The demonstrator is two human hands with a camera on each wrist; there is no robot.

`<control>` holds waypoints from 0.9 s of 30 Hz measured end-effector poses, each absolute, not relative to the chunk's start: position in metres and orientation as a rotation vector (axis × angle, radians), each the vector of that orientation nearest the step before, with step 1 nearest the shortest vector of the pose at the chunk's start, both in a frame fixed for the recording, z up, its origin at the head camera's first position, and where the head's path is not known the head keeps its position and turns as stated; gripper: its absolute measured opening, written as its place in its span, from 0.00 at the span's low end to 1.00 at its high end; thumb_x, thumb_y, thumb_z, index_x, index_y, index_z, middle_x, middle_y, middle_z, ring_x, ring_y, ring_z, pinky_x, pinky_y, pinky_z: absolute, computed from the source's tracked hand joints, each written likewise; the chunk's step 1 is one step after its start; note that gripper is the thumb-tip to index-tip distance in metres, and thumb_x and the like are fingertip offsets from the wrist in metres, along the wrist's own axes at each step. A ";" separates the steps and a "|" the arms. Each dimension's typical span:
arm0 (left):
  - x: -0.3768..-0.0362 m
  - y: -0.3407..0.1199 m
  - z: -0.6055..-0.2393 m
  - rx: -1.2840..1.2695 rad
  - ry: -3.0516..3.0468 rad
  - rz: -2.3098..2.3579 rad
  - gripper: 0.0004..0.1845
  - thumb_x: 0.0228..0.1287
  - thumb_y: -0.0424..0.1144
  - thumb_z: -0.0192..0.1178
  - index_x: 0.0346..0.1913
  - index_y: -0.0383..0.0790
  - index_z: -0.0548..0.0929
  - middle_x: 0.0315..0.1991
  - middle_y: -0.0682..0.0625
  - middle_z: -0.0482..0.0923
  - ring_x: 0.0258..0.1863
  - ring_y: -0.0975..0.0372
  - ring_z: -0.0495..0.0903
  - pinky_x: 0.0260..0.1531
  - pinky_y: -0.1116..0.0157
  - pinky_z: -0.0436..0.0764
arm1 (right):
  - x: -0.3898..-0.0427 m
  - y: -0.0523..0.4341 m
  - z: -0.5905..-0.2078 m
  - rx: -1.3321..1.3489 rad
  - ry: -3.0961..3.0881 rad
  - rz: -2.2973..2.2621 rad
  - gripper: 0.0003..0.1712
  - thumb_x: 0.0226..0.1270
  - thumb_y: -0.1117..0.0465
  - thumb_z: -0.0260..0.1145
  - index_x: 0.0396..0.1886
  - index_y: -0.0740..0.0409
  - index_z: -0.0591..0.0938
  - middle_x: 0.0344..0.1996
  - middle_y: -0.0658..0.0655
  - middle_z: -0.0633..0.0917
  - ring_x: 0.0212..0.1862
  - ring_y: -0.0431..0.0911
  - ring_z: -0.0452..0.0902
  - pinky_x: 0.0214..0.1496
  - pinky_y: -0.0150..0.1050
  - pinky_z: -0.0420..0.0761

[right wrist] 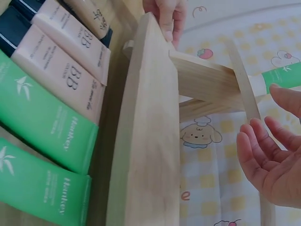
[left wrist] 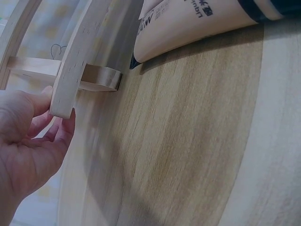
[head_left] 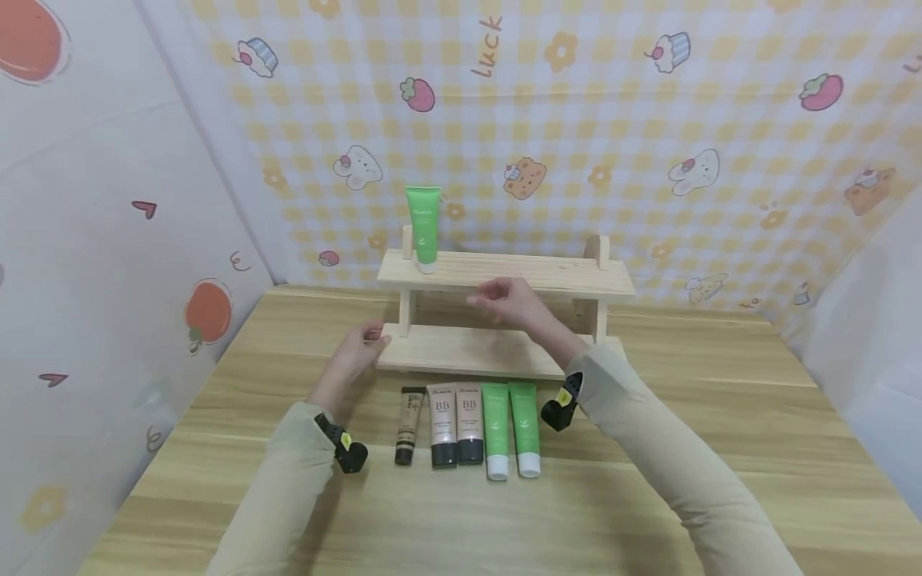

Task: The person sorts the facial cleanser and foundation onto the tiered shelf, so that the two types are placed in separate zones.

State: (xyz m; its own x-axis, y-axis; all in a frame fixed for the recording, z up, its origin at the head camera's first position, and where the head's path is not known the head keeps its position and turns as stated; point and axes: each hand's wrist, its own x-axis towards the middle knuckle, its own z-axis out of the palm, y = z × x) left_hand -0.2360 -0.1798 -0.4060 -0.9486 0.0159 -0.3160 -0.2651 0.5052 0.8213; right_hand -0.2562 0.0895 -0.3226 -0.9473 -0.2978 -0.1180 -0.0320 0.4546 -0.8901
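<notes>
A two-tier wooden shelf (head_left: 468, 350) stands on the table. My left hand (head_left: 351, 354) grips the left end of its lower board; in the left wrist view the thumb lies on one side of the board (left wrist: 70, 89) and the fingers on the other. In front of the upper board's edge is my right hand (head_left: 510, 302), its fingers loosely bent around nothing, as the right wrist view also shows. On the upper board, towards its left end, a green tube (head_left: 425, 228) stands upright on its white cap.
Before the shelf several tubes lie in a row: a small beige tube (head_left: 409, 424), two pink BB cream tubes (head_left: 442, 420) with black caps and two green tubes (head_left: 524, 424) with white caps. A patterned cloth (head_left: 468, 120) hangs behind the wooden table (head_left: 684, 384).
</notes>
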 end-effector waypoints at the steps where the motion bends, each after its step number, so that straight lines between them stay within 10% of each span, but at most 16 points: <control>1: -0.236 -0.180 -0.406 -0.216 2.465 1.419 0.27 0.70 0.41 0.46 0.68 0.36 0.56 0.65 0.37 0.59 0.64 0.46 0.62 0.64 0.53 0.65 | -0.255 0.090 -0.324 -0.273 2.436 -1.489 0.29 0.58 0.51 0.65 0.54 0.65 0.74 0.45 0.61 0.81 0.44 0.55 0.79 0.41 0.39 0.83; 27: -0.238 -0.181 -0.408 -0.190 2.477 1.392 0.29 0.70 0.42 0.45 0.69 0.35 0.54 0.66 0.36 0.58 0.64 0.45 0.61 0.65 0.52 0.62 | -0.232 0.115 -0.358 -0.181 2.296 -1.278 0.26 0.61 0.53 0.63 0.52 0.66 0.75 0.40 0.64 0.84 0.34 0.45 0.82 0.39 0.37 0.84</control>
